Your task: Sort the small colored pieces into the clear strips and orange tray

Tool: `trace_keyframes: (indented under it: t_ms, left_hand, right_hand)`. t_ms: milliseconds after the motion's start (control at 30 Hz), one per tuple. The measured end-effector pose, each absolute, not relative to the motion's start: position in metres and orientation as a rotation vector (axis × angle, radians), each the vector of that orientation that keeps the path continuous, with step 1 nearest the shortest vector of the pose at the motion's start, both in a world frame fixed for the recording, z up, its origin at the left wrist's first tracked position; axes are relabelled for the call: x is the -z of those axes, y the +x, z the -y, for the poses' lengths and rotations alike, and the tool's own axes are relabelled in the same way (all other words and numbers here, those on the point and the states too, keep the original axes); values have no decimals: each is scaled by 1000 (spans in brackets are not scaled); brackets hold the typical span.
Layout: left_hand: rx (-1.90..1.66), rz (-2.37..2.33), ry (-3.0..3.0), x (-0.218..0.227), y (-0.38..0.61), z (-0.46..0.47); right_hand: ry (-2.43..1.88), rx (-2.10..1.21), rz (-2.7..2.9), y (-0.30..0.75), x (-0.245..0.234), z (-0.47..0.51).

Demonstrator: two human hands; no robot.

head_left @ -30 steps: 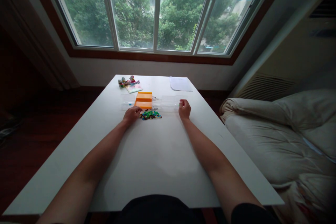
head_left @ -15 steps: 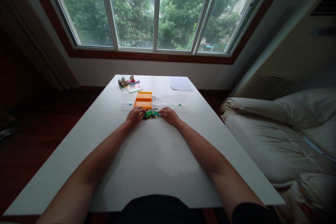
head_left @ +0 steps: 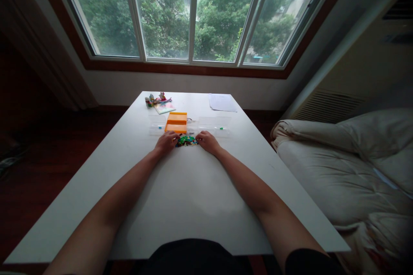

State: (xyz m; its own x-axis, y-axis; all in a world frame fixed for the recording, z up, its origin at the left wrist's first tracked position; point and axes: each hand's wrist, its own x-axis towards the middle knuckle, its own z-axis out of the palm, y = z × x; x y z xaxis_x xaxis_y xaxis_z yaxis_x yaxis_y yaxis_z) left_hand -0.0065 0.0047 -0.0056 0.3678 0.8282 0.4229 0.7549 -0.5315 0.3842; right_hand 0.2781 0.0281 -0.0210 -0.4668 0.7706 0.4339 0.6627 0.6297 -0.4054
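A pile of tiny pieces (head_left: 186, 141), mostly green with blue, yellow and dark bits, lies on the white table; their exact kind is too small to tell. At the pile's left edge is my left hand (head_left: 166, 141), its fingers curled in and touching the pieces. Opposite it, my right hand (head_left: 208, 141) reaches the right edge with fingertips drawn together. Whatever is between the fingers of either hand is too small to make out. Just behind the pile stands an orange two-part open case (head_left: 176, 126).
Clear plastic trays stand on both sides of the case: the left tray (head_left: 156, 121) holds a blue piece, the right tray (head_left: 213, 122) a green one. Farther back are small toy figures (head_left: 151, 100), a pale card (head_left: 164, 108) and white papers (head_left: 222, 102). A sofa (head_left: 338, 159) flanks the table's right.
Both hands stay at the pile's edges. The right fingertips have shifted very slightly, and otherwise everything lies where it was.
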Motion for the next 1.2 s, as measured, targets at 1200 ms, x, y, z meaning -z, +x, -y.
trace_keyframes:
  t_ms: [1200]
  left_hand:
    - [-913, -1529, 2439, 9, -22, -12]
  right_hand:
    - [-1381, 10, 1421, 334, 24, -61]
